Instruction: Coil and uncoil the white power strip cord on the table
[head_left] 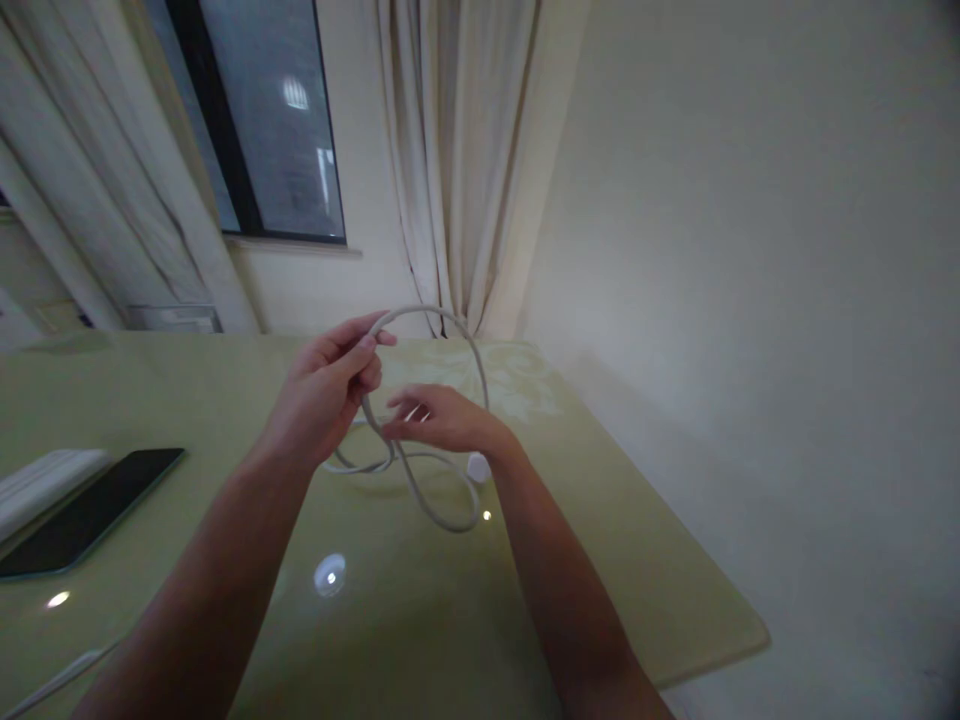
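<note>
A white cable (pixel 450 505) forms a raised loop over a glossy green table (pixel 637 560). My left hand (pixel 326 390) is closed, pinching the cable at the top of the loop between thumb and fingers. My right hand (pixel 442 418) is just to its right, fingers curled around the cable lower down where the strands cross. The rest of the cable trails onto the table below the hands. A small white round plug or cap (pixel 478 466) lies on the table beside my right wrist.
A dark phone (pixel 94 510) lies at the table's left beside a white folded object (pixel 41 485). Another white cord (pixel 52 682) shows at the bottom left. Curtains (pixel 450 180) and a window (pixel 262 120) are behind; a plain wall (pixel 750 300) lies right of the table edge.
</note>
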